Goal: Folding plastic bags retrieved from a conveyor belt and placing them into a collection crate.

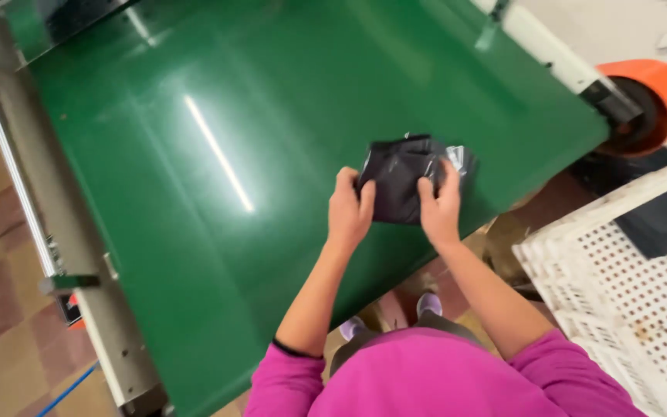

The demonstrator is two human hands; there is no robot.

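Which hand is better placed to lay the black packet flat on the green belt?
Probably the right hand: it lies on the black packet near its clear plastic end and covers more of it. The left hand grips only the packet's left edge over the green belt.

The folded bag (404,179) lies on the belt surface (218,154), near its edge closest to the person. The left hand (349,210) holds its left side and the right hand (440,208) its right side. To the right of the surface stands a perforated crate (619,286), and a roll (650,100) sits behind the crate.
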